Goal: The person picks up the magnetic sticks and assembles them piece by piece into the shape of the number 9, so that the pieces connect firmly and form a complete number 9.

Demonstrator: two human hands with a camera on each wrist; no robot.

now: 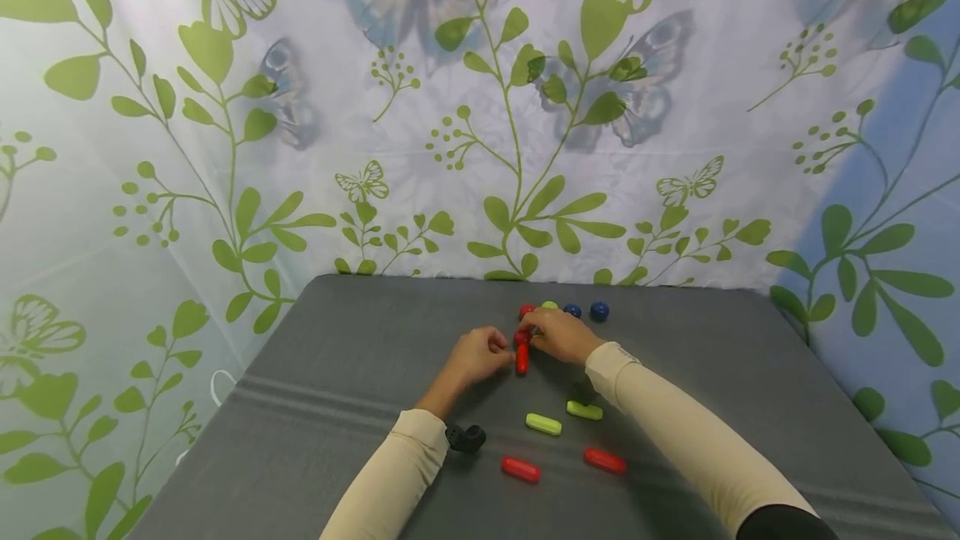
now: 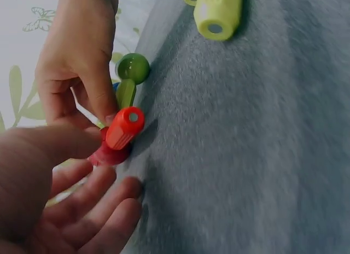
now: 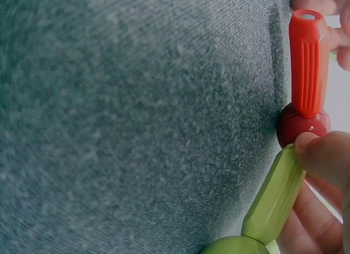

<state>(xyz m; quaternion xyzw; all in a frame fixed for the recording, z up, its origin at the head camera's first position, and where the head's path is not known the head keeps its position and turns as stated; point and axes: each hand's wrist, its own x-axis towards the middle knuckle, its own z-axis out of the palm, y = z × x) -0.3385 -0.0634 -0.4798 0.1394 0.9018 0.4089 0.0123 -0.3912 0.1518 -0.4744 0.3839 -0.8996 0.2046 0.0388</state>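
A red magnetic stick (image 3: 309, 62) is joined by one end to a dark red ball (image 3: 303, 125). From that ball a green stick (image 3: 273, 194) runs to a green ball (image 3: 235, 246). My right hand (image 1: 561, 336) pinches the red ball where the green stick meets it, its thumb (image 3: 322, 150) lying over the joint. Beside the red stick, my left hand (image 1: 480, 354) has its fingers loosely bent with nothing held in them. Whether its thumb touches the stick or ball is hard to tell.
Two yellow-green sticks (image 1: 543, 424) and two red sticks (image 1: 521, 469) lie nearer on the grey table (image 1: 360, 373). Behind my right hand are another red ball (image 1: 527, 309) and two blue balls (image 1: 599, 311). A patterned curtain (image 1: 420, 215) hangs along the table's back edge.
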